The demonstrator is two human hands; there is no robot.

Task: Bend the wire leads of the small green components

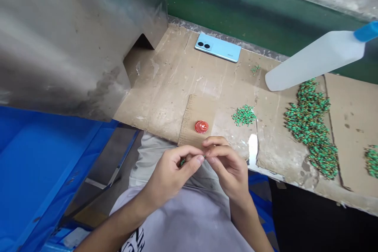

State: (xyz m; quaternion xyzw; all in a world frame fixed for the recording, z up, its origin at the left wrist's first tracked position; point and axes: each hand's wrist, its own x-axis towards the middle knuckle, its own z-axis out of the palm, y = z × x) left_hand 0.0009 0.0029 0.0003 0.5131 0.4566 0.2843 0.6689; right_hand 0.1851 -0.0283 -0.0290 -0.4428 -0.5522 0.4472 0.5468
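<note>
Green, tiny, bead-like bits (182,162) peek out of the curled left hand (171,171), with its thumb and first finger close together. Right beside it, the right hand (232,165) has its thumb and finger almost closed; I cannot tell what it holds. Just past both hands, a small, round, red pot (201,126) sits on a flat piece of brown cardboard (201,106). On its right is a small green heap (243,115), then a big green and gold heap (313,126). Near that stands a tall white plastic bottle (315,61). A flat, light blue phone (223,49) lies at the back.
</note>
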